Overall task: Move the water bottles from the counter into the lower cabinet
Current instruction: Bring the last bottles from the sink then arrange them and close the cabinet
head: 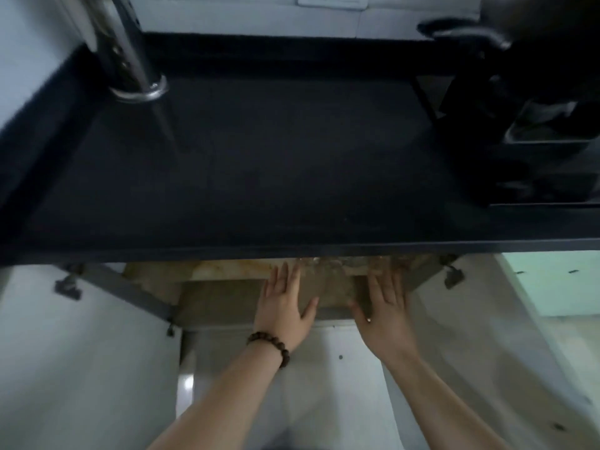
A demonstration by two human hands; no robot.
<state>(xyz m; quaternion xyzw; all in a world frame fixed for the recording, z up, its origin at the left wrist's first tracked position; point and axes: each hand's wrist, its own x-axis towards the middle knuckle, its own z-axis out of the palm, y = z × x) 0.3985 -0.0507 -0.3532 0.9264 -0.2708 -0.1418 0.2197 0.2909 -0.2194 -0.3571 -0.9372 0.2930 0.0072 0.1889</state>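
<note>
A dark, matte counter (259, 164) fills the upper two thirds of the view, its front edge running straight across from nine to three o'clock. At eleven o'clock a shiny metal post (126, 50) stands on it on a round base. At two o'clock sits a black appliance (532, 118), blurred. Behind the counter, at twelve o'clock, a pale wall (227, 14) carries a white socket plate (332, 0). Below the counter edge two light cabinet doors (81, 368) stand swung open at eight and four o'clock, metal hinges (68, 284) showing. The floor (331, 384) at six o'clock is pale and glossy. Light is dim and even.
</note>
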